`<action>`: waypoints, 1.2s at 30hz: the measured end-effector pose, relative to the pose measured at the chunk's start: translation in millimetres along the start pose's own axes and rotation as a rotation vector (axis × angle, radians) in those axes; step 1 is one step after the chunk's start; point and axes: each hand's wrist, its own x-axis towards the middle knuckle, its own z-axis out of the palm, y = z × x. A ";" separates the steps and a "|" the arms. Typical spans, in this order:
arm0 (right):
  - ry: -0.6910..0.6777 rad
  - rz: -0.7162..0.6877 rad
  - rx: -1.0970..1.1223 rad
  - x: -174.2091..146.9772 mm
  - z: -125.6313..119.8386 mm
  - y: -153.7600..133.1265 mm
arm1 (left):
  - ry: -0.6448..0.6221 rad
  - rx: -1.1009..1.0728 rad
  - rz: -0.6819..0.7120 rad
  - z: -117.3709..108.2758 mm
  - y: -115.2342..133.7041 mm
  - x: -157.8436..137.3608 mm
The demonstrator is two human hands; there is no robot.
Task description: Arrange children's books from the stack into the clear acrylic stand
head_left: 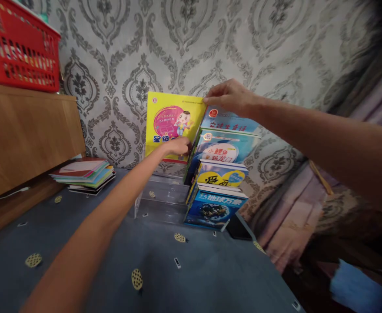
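Note:
A yellow picture book (176, 115) stands upright at the back of a clear plastic tiered rack (164, 191). My right hand (230, 94) pinches its top right corner between thumb and fingers. Across the book's lower front reaches my left hand (179, 147), fingers curled by its right edge; the fingertips are partly hidden, so I cannot tell what they grip. Beside it, several books fill the rack's right side in steps: a light-blue book (233, 119), a teal book (236, 145), a yellow-and-white book (221, 174) and a dark-blue book (215, 208) with a globe at the front.
A stack of thin books (83, 174) lies left on the blue patterned tablecloth (158, 269). Beyond it, a wooden cabinet (31, 134) carries a red basket (21, 48). A black phone-like object (239, 228) lies right of the rack. Patterned wallpaper rises behind; a curtain (295, 213) hangs right.

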 end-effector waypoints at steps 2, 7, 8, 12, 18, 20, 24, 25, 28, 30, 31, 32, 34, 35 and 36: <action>-0.012 -0.001 -0.002 1.1 -1.7 1.4 | -0.099 -0.026 -0.028 -1.1 1.1 -2.2; -0.029 -0.009 -0.021 6.1 -4.9 7.0 | -0.026 -0.074 -0.034 2.4 5.2 -6.5; -0.034 -0.022 -0.028 6.9 -5.3 7.7 | -0.013 -0.059 -0.039 3.5 6.0 -7.1; -0.054 -0.065 -0.074 8.7 -6.2 9.2 | 0.043 0.031 -0.048 5.7 9.7 -10.3; 0.012 -0.105 -0.170 7.2 -7.3 15.4 | 0.101 0.206 -0.080 6.7 17.1 -16.2; 0.012 -0.112 -0.165 4.7 -8.7 16.1 | 0.124 0.246 -0.089 7.8 19.1 -17.3; -0.018 -0.125 -0.161 0.1 -12.3 14.1 | 0.174 0.293 -0.089 10.7 24.8 -23.4; -0.023 -0.135 -0.172 -0.5 -12.9 13.8 | 0.188 0.306 -0.092 11.5 27.0 -26.6; -0.009 -0.172 -0.217 -0.4 -13.0 14.8 | 0.267 0.390 -0.105 14.1 35.0 -41.5; 0.010 -0.192 -0.243 0.3 -12.1 16.9 | 0.351 0.481 -0.071 14.4 39.7 -54.4; 0.020 -0.196 -0.255 0.6 -11.7 18.1 | 0.402 0.521 -0.031 13.5 41.1 -61.0; 0.029 -0.197 -0.268 0.7 -11.5 19.0 | 0.459 0.548 0.016 11.7 41.6 -67.3; 0.040 -0.193 -0.283 0.0 -11.4 20.3 | 0.621 0.548 0.071 4.6 39.2 -78.1; 0.044 -0.190 -0.285 -0.8 -11.5 20.5 | 0.723 0.521 0.066 -0.6 35.9 -82.2; 0.050 -0.188 -0.283 -1.9 -11.6 20.5 | 0.830 0.477 0.038 -6.8 31.4 -85.2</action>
